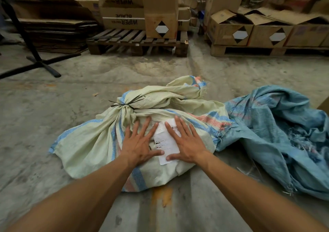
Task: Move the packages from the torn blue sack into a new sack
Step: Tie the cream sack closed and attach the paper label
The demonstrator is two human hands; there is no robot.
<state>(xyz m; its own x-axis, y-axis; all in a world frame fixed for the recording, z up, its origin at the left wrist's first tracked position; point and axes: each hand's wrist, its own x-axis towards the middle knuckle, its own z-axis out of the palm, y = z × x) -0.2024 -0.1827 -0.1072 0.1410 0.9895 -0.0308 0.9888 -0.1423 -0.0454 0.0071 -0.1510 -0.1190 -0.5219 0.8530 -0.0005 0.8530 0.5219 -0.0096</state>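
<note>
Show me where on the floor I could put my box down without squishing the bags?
Bare concrete lies left of the pale tied sack, up to the black stand, and beyond it, before the wooden pallet. Right is crowded: the torn blue sack sprawls against the pale one. Both hands, left hand and right hand, press flat on its label.

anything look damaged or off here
Yes: the blue sack lies crumpled and collapsed right of the tied pale sack, its edges frayed and torn. An orange stain marks the floor just in front of the pale sack.
</note>
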